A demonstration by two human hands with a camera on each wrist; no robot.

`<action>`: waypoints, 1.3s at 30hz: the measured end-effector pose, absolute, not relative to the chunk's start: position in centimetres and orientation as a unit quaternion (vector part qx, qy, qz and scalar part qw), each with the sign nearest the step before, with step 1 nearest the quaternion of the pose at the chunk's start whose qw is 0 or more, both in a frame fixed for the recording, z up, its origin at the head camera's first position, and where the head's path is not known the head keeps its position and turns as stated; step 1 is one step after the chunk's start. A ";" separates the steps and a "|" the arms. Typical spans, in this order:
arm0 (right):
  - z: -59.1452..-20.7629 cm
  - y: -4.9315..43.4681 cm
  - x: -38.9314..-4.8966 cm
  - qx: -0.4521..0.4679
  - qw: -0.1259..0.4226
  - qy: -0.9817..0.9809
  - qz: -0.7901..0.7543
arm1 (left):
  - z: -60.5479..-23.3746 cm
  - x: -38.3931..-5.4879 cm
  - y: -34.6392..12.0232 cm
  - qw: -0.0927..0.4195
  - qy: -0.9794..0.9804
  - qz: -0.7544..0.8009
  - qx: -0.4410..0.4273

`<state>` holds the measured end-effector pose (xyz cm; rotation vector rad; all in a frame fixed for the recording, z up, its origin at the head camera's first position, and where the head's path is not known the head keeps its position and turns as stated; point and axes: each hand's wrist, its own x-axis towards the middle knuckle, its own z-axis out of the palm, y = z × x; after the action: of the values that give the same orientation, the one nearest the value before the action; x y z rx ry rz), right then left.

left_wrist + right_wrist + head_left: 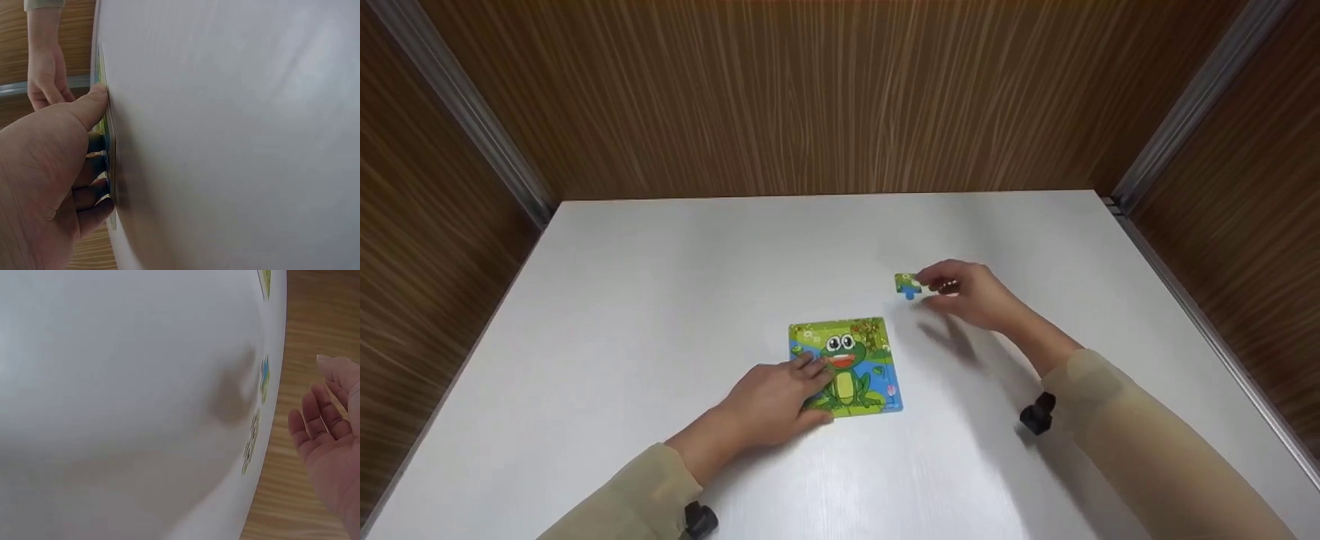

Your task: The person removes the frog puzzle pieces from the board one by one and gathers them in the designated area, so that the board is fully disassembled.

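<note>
Partly beneath the left fingers (818,381) lies the frog puzzle (849,376).

A flat frog puzzle (847,385) neighbours a piece (907,283).

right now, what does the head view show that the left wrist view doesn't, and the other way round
Only the head view: the frog picture on the face of the puzzle, the loose puzzle piece by the right hand, and the black devices at both wrists.

Only the left wrist view: the palm side of the left hand, with the puzzle seen nearly edge-on.

Both: the two hands, the puzzle under the left one, the white table and wood-grain panelling.
</note>
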<state>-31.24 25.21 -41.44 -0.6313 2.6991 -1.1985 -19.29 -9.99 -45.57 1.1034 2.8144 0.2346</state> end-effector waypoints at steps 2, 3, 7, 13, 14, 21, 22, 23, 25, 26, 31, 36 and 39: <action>-41.5 24.2 -30.9 -0.226 0.067 0.887 -0.398 | -45.6 -19.3 -10.0 0.055 0.927 0.079 0.363; -41.6 23.7 -30.8 -0.234 0.070 0.885 -0.397 | -45.6 -19.3 -10.0 0.055 0.927 0.080 0.363; -41.9 22.0 -30.3 -0.267 0.082 0.874 -0.398 | -45.5 -19.3 -9.9 0.056 0.928 0.077 0.361; -42.0 19.8 -30.0 -0.290 0.097 0.866 -0.395 | -45.3 -19.5 -10.0 0.059 0.929 0.083 0.356; -42.0 19.5 -29.9 -0.292 0.101 0.866 -0.393 | -45.3 -19.5 -10.0 0.059 0.929 0.083 0.355; -42.9 18.2 -29.8 -0.316 0.143 0.857 -0.382 | -45.2 -19.4 -10.0 0.064 0.930 0.074 0.355; -43.1 18.1 -29.7 -0.317 0.152 0.856 -0.379 | -45.3 -19.4 -10.0 0.065 0.929 0.078 0.355; -43.2 18.1 -29.7 -0.316 0.160 0.856 -0.377 | -45.3 -19.3 -10.0 0.067 0.929 0.082 0.355; -43.6 18.0 -29.7 -0.314 0.173 0.856 -0.372 | -45.3 -19.2 -10.0 0.068 0.928 0.088 0.355; -43.7 18.1 -29.7 -0.314 0.177 0.856 -0.370 | -45.3 -19.2 -10.0 0.068 0.928 0.091 0.355; -44.5 18.0 -29.8 -0.324 0.176 0.860 -0.352 | -45.3 -19.2 -9.9 0.068 0.929 0.084 0.353; -44.6 17.9 -29.7 -0.330 0.187 0.859 -0.343 | -45.2 -19.3 -9.9 0.061 0.930 0.071 0.355; -44.6 18.0 -29.7 -0.329 0.202 0.854 -0.348 | -45.3 -19.3 -9.9 0.059 0.929 0.075 0.357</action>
<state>-29.66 17.96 -44.62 -0.9191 2.3856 -0.9728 -19.28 -9.92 -45.26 1.0801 2.8141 0.2260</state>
